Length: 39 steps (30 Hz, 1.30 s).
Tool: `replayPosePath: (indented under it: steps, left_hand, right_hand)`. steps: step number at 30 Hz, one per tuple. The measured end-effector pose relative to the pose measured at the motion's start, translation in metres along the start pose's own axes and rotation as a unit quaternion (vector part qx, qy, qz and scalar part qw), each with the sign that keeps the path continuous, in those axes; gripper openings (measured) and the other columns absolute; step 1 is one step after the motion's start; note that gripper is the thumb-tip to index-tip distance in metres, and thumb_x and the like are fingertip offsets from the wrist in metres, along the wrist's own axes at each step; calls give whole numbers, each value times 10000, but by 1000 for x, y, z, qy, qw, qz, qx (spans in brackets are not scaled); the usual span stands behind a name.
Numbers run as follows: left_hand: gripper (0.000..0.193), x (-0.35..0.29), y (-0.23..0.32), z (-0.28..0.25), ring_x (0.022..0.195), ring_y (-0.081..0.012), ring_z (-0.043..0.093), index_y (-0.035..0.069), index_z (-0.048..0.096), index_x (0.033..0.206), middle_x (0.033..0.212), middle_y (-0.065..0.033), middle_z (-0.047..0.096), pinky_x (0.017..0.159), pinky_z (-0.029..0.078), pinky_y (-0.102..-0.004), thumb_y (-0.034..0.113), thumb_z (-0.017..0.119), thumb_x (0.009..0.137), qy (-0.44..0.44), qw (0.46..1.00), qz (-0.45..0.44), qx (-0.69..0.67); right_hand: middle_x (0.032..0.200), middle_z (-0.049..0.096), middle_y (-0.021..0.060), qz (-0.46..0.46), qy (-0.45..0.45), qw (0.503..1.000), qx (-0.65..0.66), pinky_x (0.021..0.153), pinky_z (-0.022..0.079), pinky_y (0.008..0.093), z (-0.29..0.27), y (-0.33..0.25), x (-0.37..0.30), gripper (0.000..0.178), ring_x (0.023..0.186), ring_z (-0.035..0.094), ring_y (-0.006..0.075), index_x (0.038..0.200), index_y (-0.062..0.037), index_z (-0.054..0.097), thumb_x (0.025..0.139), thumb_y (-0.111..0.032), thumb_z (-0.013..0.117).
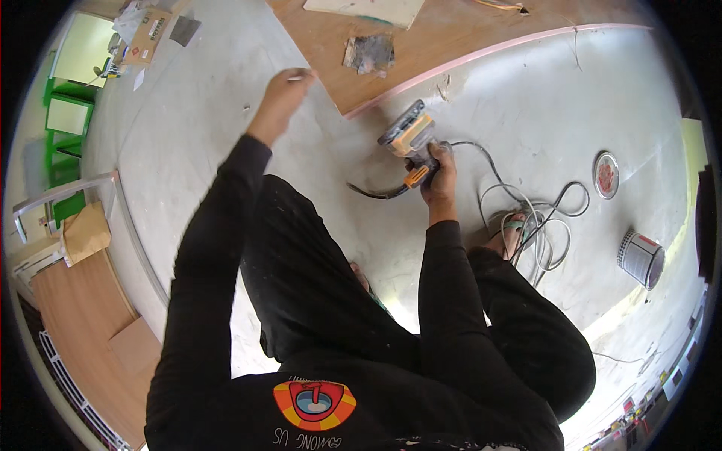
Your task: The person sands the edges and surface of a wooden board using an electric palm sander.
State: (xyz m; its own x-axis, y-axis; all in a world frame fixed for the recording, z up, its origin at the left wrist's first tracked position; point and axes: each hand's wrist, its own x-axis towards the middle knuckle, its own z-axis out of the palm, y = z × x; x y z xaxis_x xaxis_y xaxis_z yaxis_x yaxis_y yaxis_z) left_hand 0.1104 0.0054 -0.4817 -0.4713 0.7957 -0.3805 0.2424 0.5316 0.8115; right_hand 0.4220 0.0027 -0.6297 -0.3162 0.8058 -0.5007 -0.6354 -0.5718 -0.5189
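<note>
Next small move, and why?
I'd probably ease the cord loops clear of the right foot before shifting the power tool. The right hand grips the tool off the floor, and the loops bunch around the sandal, so a pull could snag.

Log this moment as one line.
right hand: gripping orange-black sander | left hand: near wooden panel, grip unclear | cord: looped on floor
</note>
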Motion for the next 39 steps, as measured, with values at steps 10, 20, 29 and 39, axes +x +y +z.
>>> replayPosePath:
  steps: [10, 20, 29, 39]
  left_hand:
    - [964, 185, -85, 19, 1289, -439, 532, -206, 270, 1390, 1387, -356, 505, 1046, 456, -451, 541, 639, 905, 193, 968, -80, 139]
    - [832, 157, -53, 75, 1158, -475, 608, -180, 228, 1393, 1245, -384, 588, 1025, 458, -469, 489, 486, 973, 283, 947, -49, 144]
    - [898, 169, -65, 76, 1218, -501, 554, -165, 273, 1460, 1260, -410, 564, 1068, 425, -463, 553, 498, 969, 350, 922, -37, 162]
    - [857, 172, -67, 71, 1196, -519, 558, -172, 295, 1443, 1235, -417, 571, 1049, 437, -483, 523, 490, 982, 371, 913, -9, 171]
  right_hand:
    - [1073, 604, 95, 30, 31, 999, 17, 841, 546, 372, 28, 76, -26, 454, 954, 636, 216, 1189, -66, 473, 826, 43, 722]
    - [1142, 595, 95, 25, -1, 1000, -9, 860, 555, 339, 37, 103, -30, 538, 1020, 629, 193, 1259, -77, 431, 836, 14, 751]
    - [1194, 562, 80, 2, 26, 999, -38, 919, 508, 354, 47, 111, -15, 531, 1059, 593, 199, 1276, -89, 427, 857, 19, 734]
    - [1160, 578, 82, 17, 11, 999, -48, 924, 508, 358, 46, 112, -13, 512, 1047, 596, 195, 1269, -85, 432, 868, 26, 729]
